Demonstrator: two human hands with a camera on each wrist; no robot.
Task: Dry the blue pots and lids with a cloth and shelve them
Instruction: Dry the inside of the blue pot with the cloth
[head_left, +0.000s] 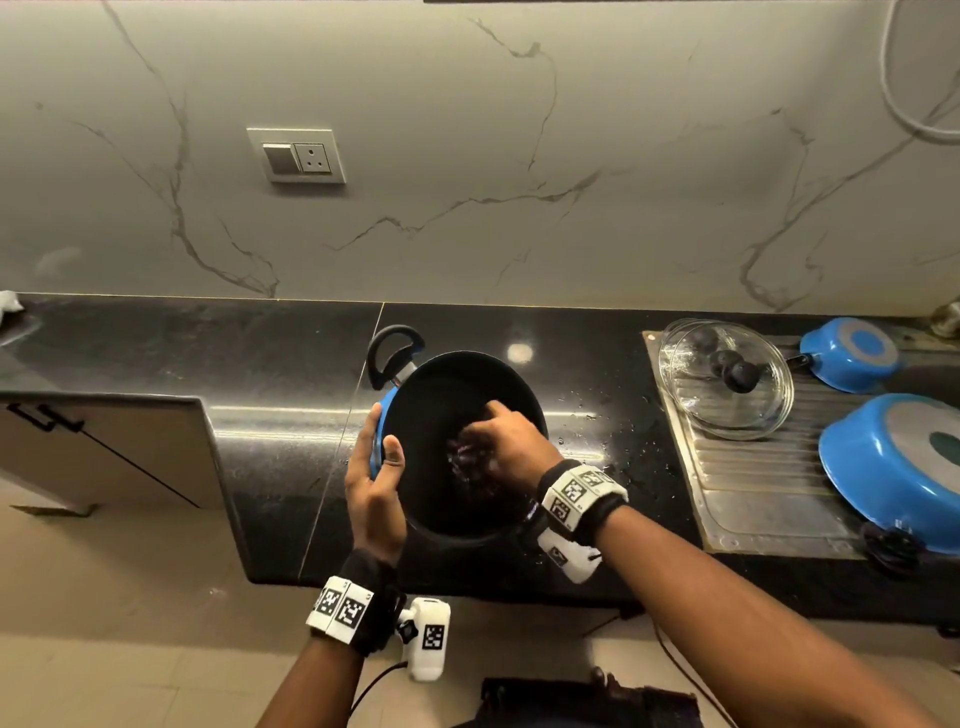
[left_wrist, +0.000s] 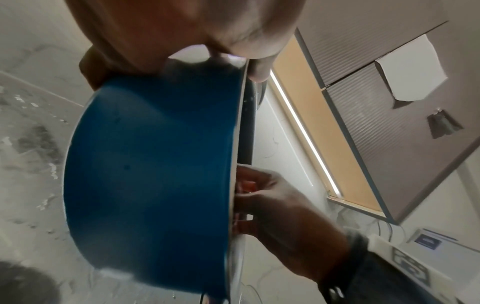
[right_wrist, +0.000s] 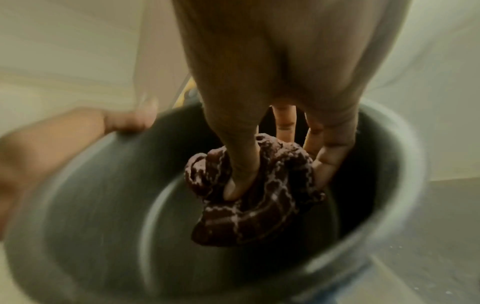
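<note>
A blue pot (head_left: 441, 410) with a black inside and a black loop handle is held tilted above the black counter. My left hand (head_left: 376, 483) grips its left rim, thumb inside and fingers on the blue wall (left_wrist: 150, 164). Inside the pot, my right hand (head_left: 501, 441) pinches a bunched dark brown checked cloth (right_wrist: 249, 197) and presses it against the bottom. On the steel drainboard at the right lie glass lids (head_left: 727, 379) with black knobs, a small blue pan (head_left: 852, 353) upside down, and a larger blue pot (head_left: 898, 467) upside down.
The black counter (head_left: 260, 364) runs along a marble wall with a switch and socket plate (head_left: 296, 156). The drainboard (head_left: 753, 488) is wet, with drops on the counter beside it. A beige cabinet (head_left: 98, 452) stands at the lower left.
</note>
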